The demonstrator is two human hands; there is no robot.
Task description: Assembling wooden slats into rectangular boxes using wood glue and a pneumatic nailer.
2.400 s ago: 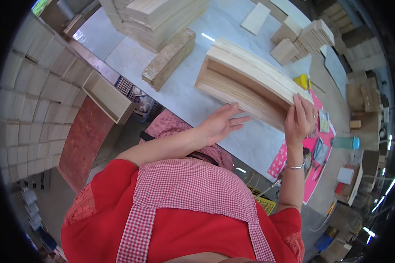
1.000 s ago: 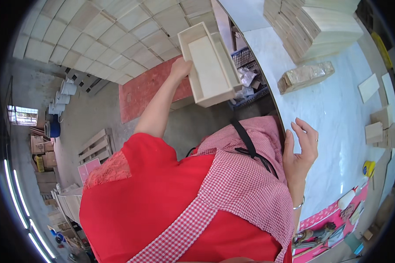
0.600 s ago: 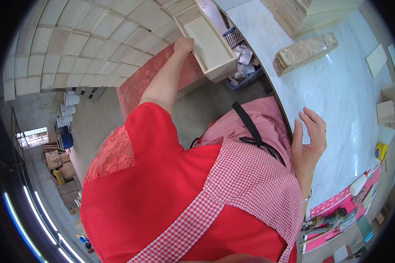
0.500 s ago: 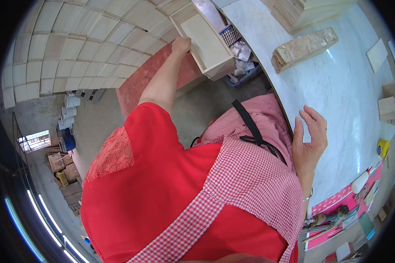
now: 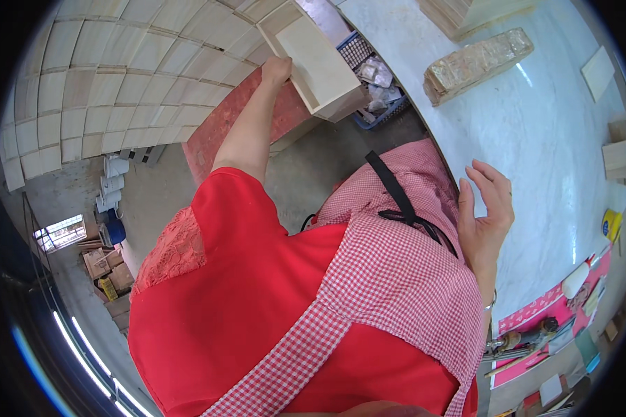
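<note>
On the far side, my left hand (image 5: pixel 277 70) is closed on the near left edge of an open-topped pale wooden box (image 5: pixel 341 101), shaped like a drawer. The inside of the box shows bare wood. Under that hand and the box is a red worn surface (image 5: pixel 222 132). My right hand (image 5: pixel 488 217) is at the edge of the white marble-patterned table (image 5: pixel 535 160), fingers apart and holding nothing. Farther along the tabletop lies a long block wrapped in clear film (image 5: pixel 476 66).
Pale wooden boxes are stacked in a tall wall (image 5: pixel 118 76) at the left. A blue basket (image 5: pixel 379 119) with plastic-wrapped pieces stands between the box and table. Tools lie on a pink sheet (image 5: pixel 528 320) at lower right, near a yellow tape roll (image 5: pixel 611 224).
The whole view has shifted slightly. My left hand keeps its grip on the wooden box, and my right hand stays open by the table edge.
</note>
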